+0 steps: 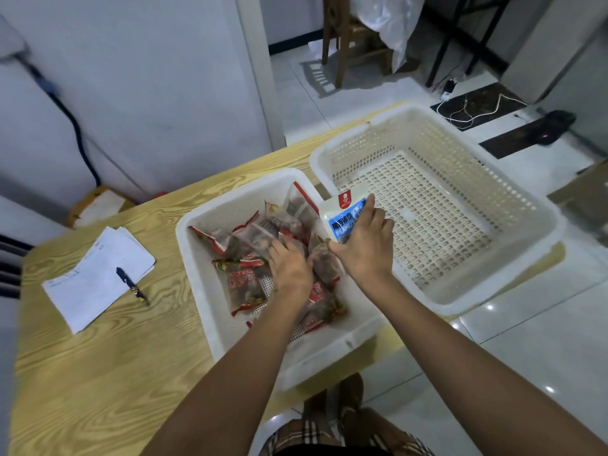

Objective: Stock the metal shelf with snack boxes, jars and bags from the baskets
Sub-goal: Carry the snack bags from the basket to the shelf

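Right hand [365,248] gripping blue-and-white peanut bag [342,222] at frame centre, left hand [289,264] among red snack bags [240,278] in white basket [184,232], grip not discernible; risk of loose bags spilling onto tabletop [115,357] on a hurried lift.

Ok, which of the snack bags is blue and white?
The peanut bag gripped by the right hand; the others, red-edged bags, lie in the nearer basket.

The right basket [368,149] stands open; snack bags [243,281] crowd the left basket [194,258].
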